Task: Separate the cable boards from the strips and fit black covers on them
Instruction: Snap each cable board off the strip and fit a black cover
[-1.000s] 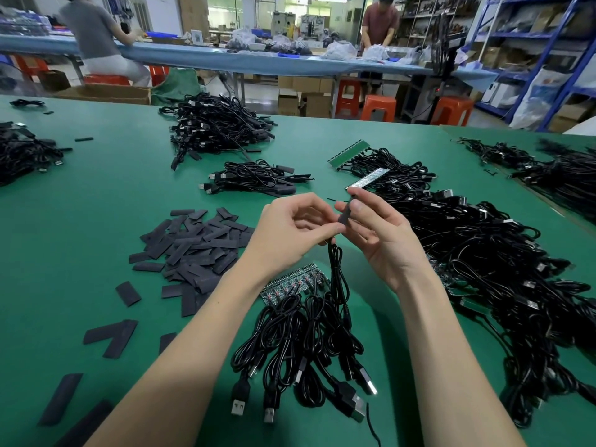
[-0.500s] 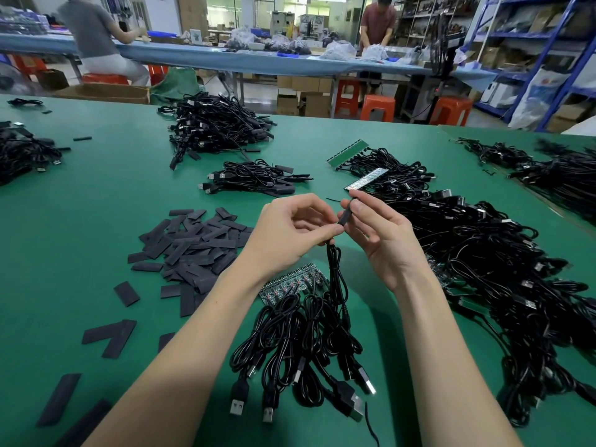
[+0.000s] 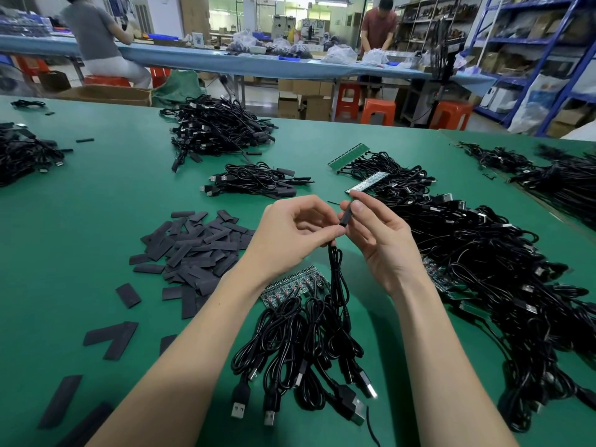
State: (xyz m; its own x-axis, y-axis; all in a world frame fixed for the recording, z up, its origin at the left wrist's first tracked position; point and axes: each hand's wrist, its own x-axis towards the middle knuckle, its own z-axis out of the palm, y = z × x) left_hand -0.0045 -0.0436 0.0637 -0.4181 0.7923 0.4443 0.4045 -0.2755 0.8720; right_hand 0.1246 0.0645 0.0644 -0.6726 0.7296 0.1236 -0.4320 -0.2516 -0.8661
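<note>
Above the green table my left hand (image 3: 290,233) pinches a black cable (image 3: 335,272) just below its end. My right hand (image 3: 377,233) pinches the black cover (image 3: 346,216) that sits over that end; the board inside is hidden. The cable hangs down into a bundle of USB cables (image 3: 306,350) lying below my hands. A green board strip (image 3: 293,287) with cables attached lies under my left wrist. A heap of loose black covers (image 3: 193,250) lies to the left.
A large pile of black cables on strips (image 3: 483,269) fills the right side. Smaller cable bundles (image 3: 258,182) and a bigger heap (image 3: 219,127) lie farther back. Stray covers (image 3: 111,338) dot the near left. Two people work at a far bench.
The cover has slid a little further down along the cable end between my fingers. Both hands stay in about the same place.
</note>
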